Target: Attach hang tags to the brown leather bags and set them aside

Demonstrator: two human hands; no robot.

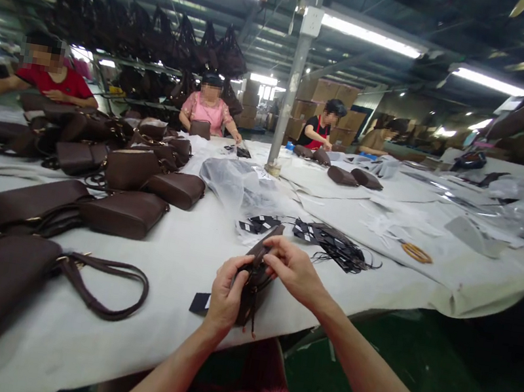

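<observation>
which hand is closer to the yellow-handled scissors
Right. The right hand, at the dark brown bag, has the scissors beyond it to the right; the left hand, on the bag's left side, is farther from them.

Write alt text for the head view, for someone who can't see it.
A person's left hand and right hand hold a dark brown bag at a white table. More brown bags lie at left, black tags and scissors ahead, other people beyond.
</observation>
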